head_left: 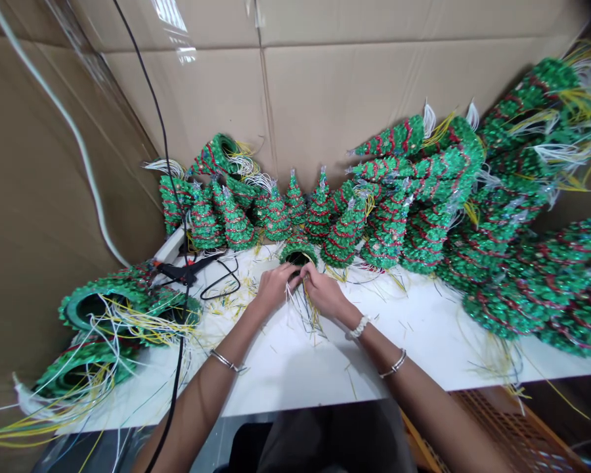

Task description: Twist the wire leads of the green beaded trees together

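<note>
Item: one green tinsel cone tree (298, 251) with red spiral trim, lying at the far edge of a white table (295, 378), its dark open base toward the wearer and partly hidden behind both hands. Left hand (274, 289) and right hand (322, 292): curled, close together at the base rim; fingertips hidden, so what they pinch cannot be told. Loose yellow and white wires (300, 309) hang below the hands. Wire scraps (226, 302) litter the tabletop. Similar trees (502, 223) heaped right, cut off by the frame; more trees (98, 309) lying left. Also: partly hidden power strip (170, 246); black tool (184, 270), hard to identify; black cable (165, 131); cardboard walls (325, 98); orange crate (492, 427) below the table edge.
</note>
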A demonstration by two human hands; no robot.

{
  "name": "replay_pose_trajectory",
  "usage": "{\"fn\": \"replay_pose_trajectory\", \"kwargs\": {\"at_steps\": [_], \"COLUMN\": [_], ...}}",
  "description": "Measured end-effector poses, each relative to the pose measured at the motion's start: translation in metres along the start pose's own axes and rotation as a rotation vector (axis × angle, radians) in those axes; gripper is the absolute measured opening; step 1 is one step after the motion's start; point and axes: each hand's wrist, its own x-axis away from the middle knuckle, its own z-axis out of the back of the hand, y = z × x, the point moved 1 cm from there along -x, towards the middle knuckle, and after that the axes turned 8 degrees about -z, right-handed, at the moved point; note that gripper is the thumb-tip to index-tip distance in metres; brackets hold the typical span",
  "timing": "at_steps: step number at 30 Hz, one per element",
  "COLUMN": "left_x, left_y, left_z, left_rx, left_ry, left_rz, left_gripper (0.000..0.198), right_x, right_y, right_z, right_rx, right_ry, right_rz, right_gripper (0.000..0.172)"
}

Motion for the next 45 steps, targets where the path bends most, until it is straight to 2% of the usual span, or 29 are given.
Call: {"fn": "replay_pose_trajectory", "kwargs": {"at_steps": [7, 13, 17, 23, 30, 37, 45], "left_x": [0.0, 0.001, 0.001, 0.0, -0.002, -0.003, -0.003], "left_y": [-0.001, -0.001, -0.001, 0.001, -0.002, 0.0, -0.011], "left_z": [0.0, -0.002, -0.002, -0.007, -0.015, -0.011, -0.011], "left_rx": [-0.037, -0.038, -0.045, -0.087, -0.124, -0.199, -0.098], "left_ry": [-0.051, -0.056, -0.035, -0.021, 0.02, 0.002, 0.028], "left_rz": [0.005, -0.024, -0.039, -0.017, -0.051, -0.115, -0.194], "left_gripper": [0.029, 0.031, 0.027, 0.024, 0.027, 0.03, 0.029], "right_x": [0.003, 0.001, -0.003, -0.005, -0.006, -0.005, -0.004], "right_y": [-0.002, 0.003, 0.009, 0.013, 0.015, 0.011, 0.011], "right_z": [-0.007, -0.011, -0.013, -0.016, -0.021, -0.023, -0.018], "right_rx": [-0.235, -0.353, -0.311, -0.358, -0.453, -0.593, -0.478], "right_ry": [0.054, 0.108, 0.121, 0.1, 0.066, 0.09, 0.19], "right_rz": [-0.02, -0.048, -0.043, -0.017, -0.067, -0.097, -0.111], "right_gripper": [0.022, 0.033, 0.019, 0.026, 0.025, 0.021, 0.023]}}
